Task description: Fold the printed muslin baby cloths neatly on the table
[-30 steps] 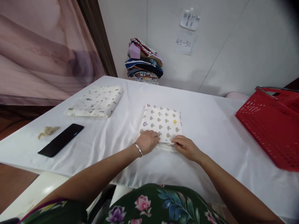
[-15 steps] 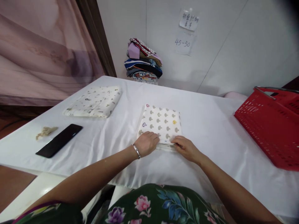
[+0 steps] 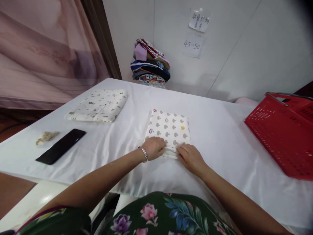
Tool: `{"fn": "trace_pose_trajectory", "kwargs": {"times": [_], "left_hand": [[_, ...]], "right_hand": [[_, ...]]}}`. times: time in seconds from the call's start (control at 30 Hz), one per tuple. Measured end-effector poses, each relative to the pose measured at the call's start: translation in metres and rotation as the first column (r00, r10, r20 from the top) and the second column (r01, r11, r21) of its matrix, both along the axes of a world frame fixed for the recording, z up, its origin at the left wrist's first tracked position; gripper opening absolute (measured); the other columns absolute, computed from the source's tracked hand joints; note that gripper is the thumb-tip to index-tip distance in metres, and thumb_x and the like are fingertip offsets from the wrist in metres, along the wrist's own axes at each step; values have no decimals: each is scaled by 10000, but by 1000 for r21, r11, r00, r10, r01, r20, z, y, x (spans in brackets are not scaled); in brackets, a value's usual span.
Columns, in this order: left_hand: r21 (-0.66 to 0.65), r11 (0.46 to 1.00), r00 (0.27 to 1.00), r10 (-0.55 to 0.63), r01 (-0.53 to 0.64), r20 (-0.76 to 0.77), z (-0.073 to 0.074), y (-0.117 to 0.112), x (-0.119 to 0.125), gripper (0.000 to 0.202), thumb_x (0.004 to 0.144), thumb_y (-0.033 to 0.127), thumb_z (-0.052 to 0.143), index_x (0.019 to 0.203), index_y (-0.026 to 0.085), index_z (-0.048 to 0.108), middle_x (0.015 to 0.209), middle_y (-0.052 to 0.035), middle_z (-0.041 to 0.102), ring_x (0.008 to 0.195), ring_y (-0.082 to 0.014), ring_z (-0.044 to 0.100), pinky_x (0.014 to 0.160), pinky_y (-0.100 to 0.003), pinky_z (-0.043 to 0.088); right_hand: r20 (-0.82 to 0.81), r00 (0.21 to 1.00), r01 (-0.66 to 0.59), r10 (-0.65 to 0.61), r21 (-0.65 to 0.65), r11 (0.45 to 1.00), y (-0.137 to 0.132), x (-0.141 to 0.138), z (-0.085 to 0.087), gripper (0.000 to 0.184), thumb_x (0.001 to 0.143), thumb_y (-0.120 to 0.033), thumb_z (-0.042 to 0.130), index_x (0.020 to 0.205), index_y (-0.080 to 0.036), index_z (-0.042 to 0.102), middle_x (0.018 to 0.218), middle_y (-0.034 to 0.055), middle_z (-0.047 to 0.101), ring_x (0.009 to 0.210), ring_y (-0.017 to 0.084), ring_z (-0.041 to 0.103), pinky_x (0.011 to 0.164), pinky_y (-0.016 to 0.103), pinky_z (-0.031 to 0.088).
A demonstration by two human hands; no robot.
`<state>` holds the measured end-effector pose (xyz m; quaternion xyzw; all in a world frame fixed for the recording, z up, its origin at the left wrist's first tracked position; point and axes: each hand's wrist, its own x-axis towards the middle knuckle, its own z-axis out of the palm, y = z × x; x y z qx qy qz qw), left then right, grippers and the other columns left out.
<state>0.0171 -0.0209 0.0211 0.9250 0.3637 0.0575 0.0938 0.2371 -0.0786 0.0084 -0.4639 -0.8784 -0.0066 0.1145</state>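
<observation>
Together, two bare hands hold the near edge of a folded white cloth (image 3: pixel 168 127) printed with grey mushroom shapes. The left hand (image 3: pixel 154 148) has a narrow grip, fingers curled at the edge's left half. The right hand (image 3: pixel 192 158) has a narrow grip too, fingers over the edge toward the right corner, thumb hidden. Between them, pale layers show slightly parted. The cloth lies on the white-covered table (image 3: pixel 220 130), just beyond both grips.
</observation>
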Motion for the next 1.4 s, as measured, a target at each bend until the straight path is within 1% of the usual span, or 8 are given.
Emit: {"fn": "trace_pose_trajectory", "kwargs": {"times": [0.1,0.2,0.47,0.63,0.83,1.03,1.2,1.4], "left_hand": [[-58,998,1000,20,-20,-2,4,4,0,148,774,179,463,803,204,606,806,-4,604,768,-159,561,637,-265,401],[-66,997,999,31,-29,39,2,4,-1,146,774,183,475,822,212,609,815,0,608,777,-154,563,644,-259,407],[141,990,976,-34,4,214,-13,-10,-6,306,782,170,503,1085,196,533,990,-40,603,901,-184,546,791,-319,420],[271,962,963,-82,10,255,-15,-16,-6,170,855,206,450,976,176,566,1039,-58,585,881,-173,535,777,-320,410],[398,917,981,-107,35,161,-22,-12,6,162,873,161,435,861,181,596,1011,-47,584,892,-179,513,754,-321,390],[415,908,989,-110,60,98,-19,-10,16,178,883,173,433,809,168,595,1039,-58,566,962,-193,491,780,-330,382],[394,917,980,-131,62,149,-20,-9,21,191,863,153,456,734,157,597,1096,-51,566,993,-198,492,804,-335,387],[261,965,955,-82,5,286,-20,-9,17,190,871,228,459,799,181,628,1090,-48,576,981,-184,514,823,-337,396]], "right_hand": [[-105,994,17,-19,-18,1000,4,1,0,210,889,-183,399,1000,-177,577,920,85,596,829,198,507,701,315,396],[-222,974,23,-48,-114,993,8,4,1,200,892,-200,398,990,-197,572,932,59,597,854,182,520,734,306,421],[-277,958,23,-75,-187,982,11,7,4,176,898,-222,397,942,-214,566,879,33,590,830,171,519,735,308,427],[-300,952,10,-63,-175,985,11,8,2,190,905,-238,388,950,-214,572,871,40,590,822,175,525,724,314,434],[-327,944,0,-38,-115,993,9,9,1,180,896,-225,418,989,-216,572,908,49,597,853,180,530,745,317,443],[-230,973,4,-13,-38,999,7,6,1,215,877,-207,443,1063,-191,552,932,77,593,852,210,526,752,361,453],[-249,966,-66,65,6,998,4,7,-1,377,865,-238,471,1239,-207,442,1114,107,558,991,241,516,796,407,461],[-340,932,-109,122,60,992,1,12,0,269,885,-184,424,1128,-230,531,1213,100,507,1116,214,473,888,406,441]]}}
